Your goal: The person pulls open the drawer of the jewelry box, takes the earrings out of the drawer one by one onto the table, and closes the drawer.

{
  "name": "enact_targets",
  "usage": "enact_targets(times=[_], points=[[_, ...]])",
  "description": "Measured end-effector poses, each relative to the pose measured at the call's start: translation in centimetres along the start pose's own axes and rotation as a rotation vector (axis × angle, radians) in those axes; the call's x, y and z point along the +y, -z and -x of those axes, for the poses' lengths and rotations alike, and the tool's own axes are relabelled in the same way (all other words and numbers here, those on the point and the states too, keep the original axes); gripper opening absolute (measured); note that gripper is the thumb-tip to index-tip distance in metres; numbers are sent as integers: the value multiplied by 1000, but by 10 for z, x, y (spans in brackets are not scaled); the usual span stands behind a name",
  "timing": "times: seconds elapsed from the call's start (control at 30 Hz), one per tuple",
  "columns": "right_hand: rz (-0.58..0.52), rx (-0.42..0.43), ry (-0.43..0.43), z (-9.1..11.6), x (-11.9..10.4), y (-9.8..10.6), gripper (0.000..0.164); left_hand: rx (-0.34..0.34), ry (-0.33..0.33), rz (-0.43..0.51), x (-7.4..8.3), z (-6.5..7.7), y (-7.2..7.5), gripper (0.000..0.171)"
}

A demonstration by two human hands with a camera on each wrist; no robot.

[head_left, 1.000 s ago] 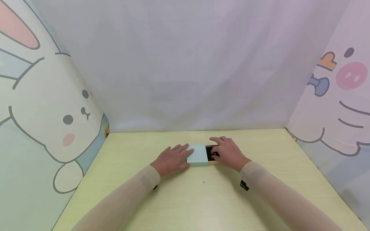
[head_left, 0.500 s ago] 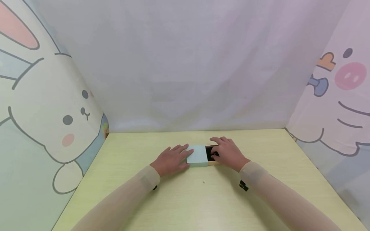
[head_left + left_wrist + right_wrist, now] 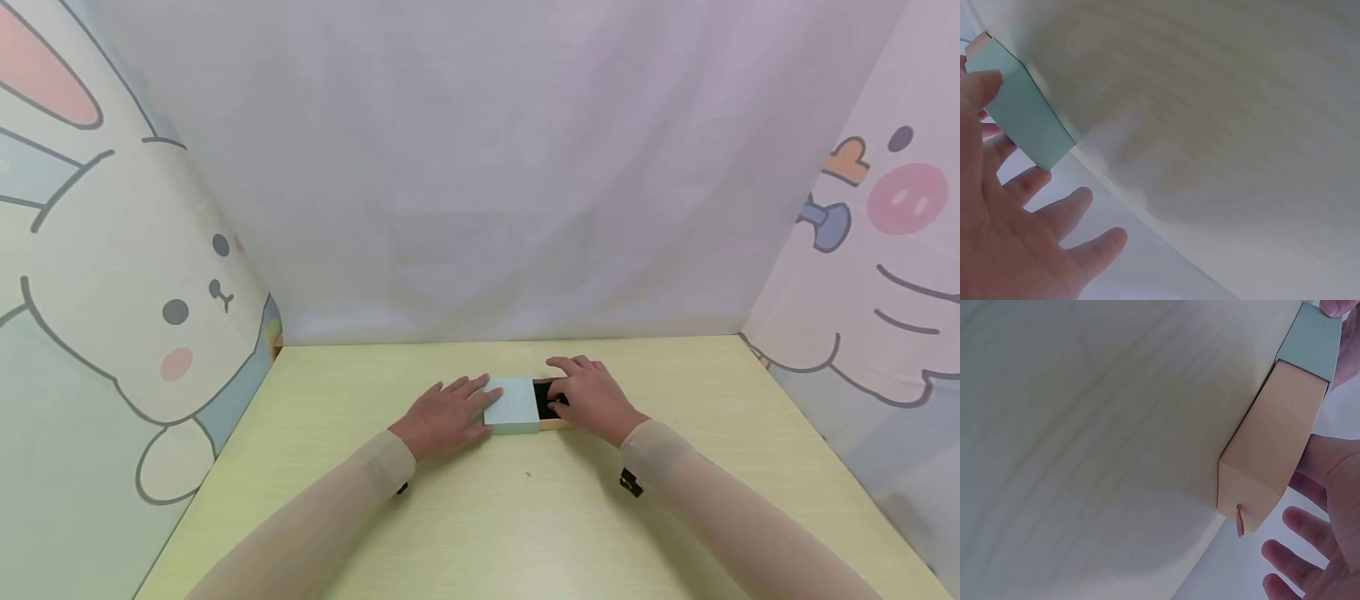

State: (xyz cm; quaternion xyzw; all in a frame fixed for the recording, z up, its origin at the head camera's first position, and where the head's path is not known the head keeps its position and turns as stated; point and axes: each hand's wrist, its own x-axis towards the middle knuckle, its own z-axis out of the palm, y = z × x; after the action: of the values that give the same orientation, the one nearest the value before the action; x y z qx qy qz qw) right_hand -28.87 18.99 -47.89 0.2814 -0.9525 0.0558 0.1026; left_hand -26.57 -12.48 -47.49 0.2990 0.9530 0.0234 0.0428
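Observation:
In the head view a flat drawer box lies at mid-table, its pale blue-green sleeve (image 3: 512,404) on the left. A peach drawer (image 3: 1275,425) with a dark inside (image 3: 543,400) sticks out to the right, and a small ribbon pull (image 3: 1240,520) hangs from its end. My left hand (image 3: 444,419) holds the sleeve, thumb on the front side and fingers over the top and far edge. My right hand (image 3: 594,402) is over the drawer, thumb and a finger reaching inside. A tiny light spot shows by those fingertips; whether they pinch something is hidden.
The pale wooden table (image 3: 510,533) runs back to a plain light curtain (image 3: 480,208). Cloth walls with cartoon animals stand at left and right. A tiny brown speck (image 3: 528,474) lies in front of the box.

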Motion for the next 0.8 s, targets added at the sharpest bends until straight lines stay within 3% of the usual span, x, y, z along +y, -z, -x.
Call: enact_targets(times=[0.8], points=[[-9,44,-15,-1,1,-7,3,2,-5,4,-1,1,1,70]])
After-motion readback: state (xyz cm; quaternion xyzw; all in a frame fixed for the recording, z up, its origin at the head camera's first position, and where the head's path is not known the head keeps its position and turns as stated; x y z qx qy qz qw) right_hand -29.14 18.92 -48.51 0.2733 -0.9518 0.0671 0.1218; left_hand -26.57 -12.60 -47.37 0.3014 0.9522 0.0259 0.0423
